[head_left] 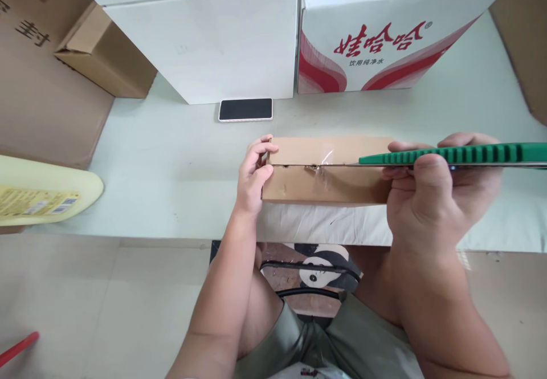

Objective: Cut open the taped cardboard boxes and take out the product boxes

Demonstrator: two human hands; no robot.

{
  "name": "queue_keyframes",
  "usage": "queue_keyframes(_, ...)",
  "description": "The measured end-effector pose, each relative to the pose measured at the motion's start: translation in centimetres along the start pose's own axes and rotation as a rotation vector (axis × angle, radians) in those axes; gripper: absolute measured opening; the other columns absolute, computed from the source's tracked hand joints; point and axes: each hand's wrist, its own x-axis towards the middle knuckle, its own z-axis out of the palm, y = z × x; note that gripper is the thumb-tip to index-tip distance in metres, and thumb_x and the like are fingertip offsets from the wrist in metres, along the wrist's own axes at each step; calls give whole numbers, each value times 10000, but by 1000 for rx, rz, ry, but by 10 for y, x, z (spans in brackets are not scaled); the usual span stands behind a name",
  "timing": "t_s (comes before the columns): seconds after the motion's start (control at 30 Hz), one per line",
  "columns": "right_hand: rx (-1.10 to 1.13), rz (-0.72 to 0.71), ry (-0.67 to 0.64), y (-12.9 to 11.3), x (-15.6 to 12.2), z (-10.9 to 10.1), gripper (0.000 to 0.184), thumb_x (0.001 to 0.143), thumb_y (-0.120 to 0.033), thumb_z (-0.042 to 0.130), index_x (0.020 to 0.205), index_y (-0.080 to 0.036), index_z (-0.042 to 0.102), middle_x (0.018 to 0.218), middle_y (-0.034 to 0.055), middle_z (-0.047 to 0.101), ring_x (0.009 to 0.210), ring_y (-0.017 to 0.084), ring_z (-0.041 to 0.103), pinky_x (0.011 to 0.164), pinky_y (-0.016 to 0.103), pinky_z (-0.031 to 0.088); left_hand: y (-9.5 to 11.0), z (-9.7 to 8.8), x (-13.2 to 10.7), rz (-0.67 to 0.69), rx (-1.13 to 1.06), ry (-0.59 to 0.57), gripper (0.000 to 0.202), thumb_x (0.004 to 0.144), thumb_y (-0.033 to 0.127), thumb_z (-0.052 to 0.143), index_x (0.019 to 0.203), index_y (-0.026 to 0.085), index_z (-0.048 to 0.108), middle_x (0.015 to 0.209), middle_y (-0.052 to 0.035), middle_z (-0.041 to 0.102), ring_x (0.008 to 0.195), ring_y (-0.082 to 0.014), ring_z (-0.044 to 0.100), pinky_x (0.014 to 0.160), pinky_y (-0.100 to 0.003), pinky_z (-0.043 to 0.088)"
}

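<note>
A small brown cardboard box (329, 184) lies near the table's front edge, with a seam running along its top. Clear tape (328, 155) crosses the middle of that seam, where the cardboard looks torn. My left hand (255, 168) grips the box's left end, thumb and fingers closed around it. In my right hand (436, 191) is a green ribbed utility knife (461, 154), held nearly level. Its thin blade tip lies over the seam, right of the tape. Some fingers of my right hand are hidden behind the knife and beside the box's right end.
A phone (245, 109) lies behind the box. Beyond it stand a white carton (239, 43) and a red-and-white water carton (363, 37). At left are a pale yellow bottle (47, 188) and brown cartons (47, 82). A stool with a panda picture (318, 270) is below.
</note>
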Motion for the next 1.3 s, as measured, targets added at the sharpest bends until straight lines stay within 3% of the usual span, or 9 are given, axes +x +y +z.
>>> queue_keyframes(0.27, -41, -23, -60, 0, 0, -3, 367, 853, -440, 828, 990, -253, 543, 899, -42, 570, 827, 153, 772, 564, 244, 600, -1, 0, 0, -15, -13, 6, 366, 827, 523, 720, 1119, 303, 736, 1440, -72, 617, 1467, -345, 530, 1119, -439, 530)
queue_keyframes(0.47, -19, -46, -149, 2, -2, -4, 340, 833, -361, 854, 1006, -251, 583, 947, -35, 600, 827, 139, 760, 695, 283, 637, -3, 0, 0, 7, 9, -6, 369, 838, 519, 709, 1132, 296, 721, 1447, -80, 610, 1470, -350, 520, 1148, -461, 510)
queue_keyframes(0.57, -8, -53, -129, 2, -4, -4, 334, 827, -363, 848, 999, -255, 583, 943, -34, 602, 830, 140, 751, 736, 306, 646, -3, -1, 1, 2, -3, -1, 362, 822, 512, 715, 1118, 304, 726, 1442, -70, 614, 1470, -346, 518, 1142, -453, 511)
queue_keyframes(0.87, 28, -16, -17, 6, -4, -4, 331, 806, -379, 790, 986, -267, 535, 881, -30, 640, 847, 162, 735, 715, 326, 635, 3, 1, 1, -51, -25, 50, 335, 758, 432, 710, 1062, 295, 744, 1424, -57, 633, 1378, -317, 581, 1102, -415, 522)
queue_keyframes(1.17, -39, 34, -159, 1, 3, -2, 259, 817, -258, 743, 980, -260, 542, 883, -34, 741, 788, 131, 753, 645, 256, 604, 4, 3, 4, -82, -45, 113, 296, 720, 379, 689, 996, 284, 735, 1384, -54, 653, 1391, -321, 563, 1109, -399, 503)
queue_keyframes(1.3, -44, 100, -183, -2, 4, -3, 256, 811, -272, 745, 965, -248, 542, 887, -25, 760, 723, 116, 720, 597, 241, 564, 6, 6, 5, -98, -77, 141, 300, 702, 384, 687, 979, 281, 738, 1364, -53, 661, 1345, -308, 587, 1079, -384, 508)
